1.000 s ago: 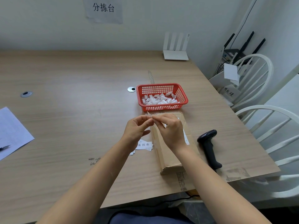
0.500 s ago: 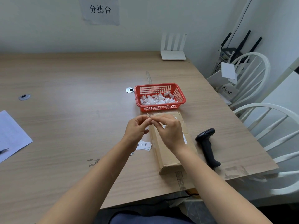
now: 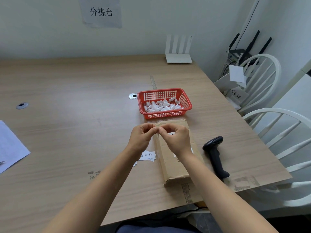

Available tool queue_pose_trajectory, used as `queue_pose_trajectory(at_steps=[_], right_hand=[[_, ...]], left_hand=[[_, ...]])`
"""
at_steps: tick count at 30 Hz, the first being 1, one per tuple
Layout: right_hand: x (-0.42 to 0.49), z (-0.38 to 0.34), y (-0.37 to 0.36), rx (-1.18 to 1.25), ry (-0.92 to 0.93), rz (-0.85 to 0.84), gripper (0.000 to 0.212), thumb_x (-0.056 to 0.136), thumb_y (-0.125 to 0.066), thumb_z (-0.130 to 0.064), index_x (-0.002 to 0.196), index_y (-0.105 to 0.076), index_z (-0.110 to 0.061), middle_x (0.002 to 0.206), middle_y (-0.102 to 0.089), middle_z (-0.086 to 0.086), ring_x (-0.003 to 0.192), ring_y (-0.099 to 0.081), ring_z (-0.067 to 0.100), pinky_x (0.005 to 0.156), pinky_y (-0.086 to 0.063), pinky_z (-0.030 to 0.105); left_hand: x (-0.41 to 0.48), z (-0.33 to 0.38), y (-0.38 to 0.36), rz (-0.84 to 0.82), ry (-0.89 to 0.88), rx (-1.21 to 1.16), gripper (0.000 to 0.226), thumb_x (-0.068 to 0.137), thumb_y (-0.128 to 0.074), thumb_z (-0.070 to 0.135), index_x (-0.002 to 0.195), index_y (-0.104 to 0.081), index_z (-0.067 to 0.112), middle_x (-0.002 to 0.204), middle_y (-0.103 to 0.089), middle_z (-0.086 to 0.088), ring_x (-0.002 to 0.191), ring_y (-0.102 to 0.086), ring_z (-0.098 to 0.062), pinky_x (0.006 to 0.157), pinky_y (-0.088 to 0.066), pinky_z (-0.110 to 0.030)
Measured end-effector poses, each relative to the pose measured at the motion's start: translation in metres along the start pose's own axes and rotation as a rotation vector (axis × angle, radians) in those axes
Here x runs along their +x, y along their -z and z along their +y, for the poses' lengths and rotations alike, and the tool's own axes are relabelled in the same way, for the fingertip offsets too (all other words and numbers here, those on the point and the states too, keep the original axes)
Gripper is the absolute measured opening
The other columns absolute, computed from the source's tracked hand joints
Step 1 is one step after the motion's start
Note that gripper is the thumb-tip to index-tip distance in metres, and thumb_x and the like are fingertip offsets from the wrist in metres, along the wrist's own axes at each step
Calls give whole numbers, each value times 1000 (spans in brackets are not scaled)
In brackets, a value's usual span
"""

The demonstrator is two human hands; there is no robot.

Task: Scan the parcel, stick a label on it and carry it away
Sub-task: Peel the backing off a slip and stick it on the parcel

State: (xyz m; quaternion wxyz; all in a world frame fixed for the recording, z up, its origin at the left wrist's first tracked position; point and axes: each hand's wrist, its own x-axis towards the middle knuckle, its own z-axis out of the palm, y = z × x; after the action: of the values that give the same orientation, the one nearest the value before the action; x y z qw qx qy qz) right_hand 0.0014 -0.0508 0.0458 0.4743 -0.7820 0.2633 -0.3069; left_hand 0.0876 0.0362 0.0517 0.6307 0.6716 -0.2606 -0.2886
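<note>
Left hand [image 3: 142, 137] and right hand [image 3: 176, 140] pinched tip to tip above the flat brown cardboard parcel [image 3: 175, 163], what they pinch too small to tell, parcel near the wooden table's [image 3: 67, 115] right front edge, black scanner [image 3: 216, 156] just beside it

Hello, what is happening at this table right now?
A person holds both hands together above a cardboard parcel, the left hand and right hand pinching something small between the fingertips, probably a label being peeled; it is too small to tell. The black scanner lies unused to the right of the parcel. A red basket of white pieces stands behind it. Printed labels lie beside the parcel.
</note>
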Motion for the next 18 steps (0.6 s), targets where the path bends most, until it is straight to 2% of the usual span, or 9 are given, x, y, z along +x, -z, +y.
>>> queue_pose_trajectory(at_steps=[3,6,9,14,16,18], right_hand=[[13,1,3,157,-177,65,13,80,-64,-14,68,-68,-13,65,-64,1,65,-60,14,62,-52,30],[29,6,18,317,-337,200,14,83,-60,-12,68,-63,-13,65,-61,0,61,-55,10,50,-46,19],[47,14,43,387,-419,301,12,88,-53,-13,81,-62,-9,72,-63,1,63,-57,9,46,-46,14],[86,32,88,515,-425,585,22,92,-47,-13,72,-54,-18,70,-58,0,55,-58,11,39,-46,13],[97,39,105,524,-417,632,22,92,-46,-13,72,-53,-18,71,-57,2,49,-60,8,39,-47,14],[104,44,117,507,-410,610,22,93,-46,-13,73,-53,-16,73,-58,4,51,-61,9,40,-49,15]], left_hand=[[12,-1,-6,32,25,-29,23,88,-54,10,68,-61,17,72,-57,-1,69,-50,-9,54,-42,-10],[28,-3,-10,86,83,-45,26,88,-52,9,64,-59,16,75,-58,-5,74,-48,-15,60,-38,-21],[50,-2,-16,128,123,-82,28,89,-50,7,63,-55,15,71,-58,-1,68,-49,-11,57,-37,-19],[105,-7,-27,230,206,-167,24,92,-46,10,70,-56,14,79,-61,-3,66,-57,-10,43,-46,-12],[130,-11,-36,240,234,-162,20,93,-45,10,75,-53,14,86,-63,-5,73,-63,-15,54,-55,-22],[157,-11,-49,229,228,-147,17,92,-48,9,76,-51,14,92,-64,-9,83,-68,-23,67,-59,-34]])
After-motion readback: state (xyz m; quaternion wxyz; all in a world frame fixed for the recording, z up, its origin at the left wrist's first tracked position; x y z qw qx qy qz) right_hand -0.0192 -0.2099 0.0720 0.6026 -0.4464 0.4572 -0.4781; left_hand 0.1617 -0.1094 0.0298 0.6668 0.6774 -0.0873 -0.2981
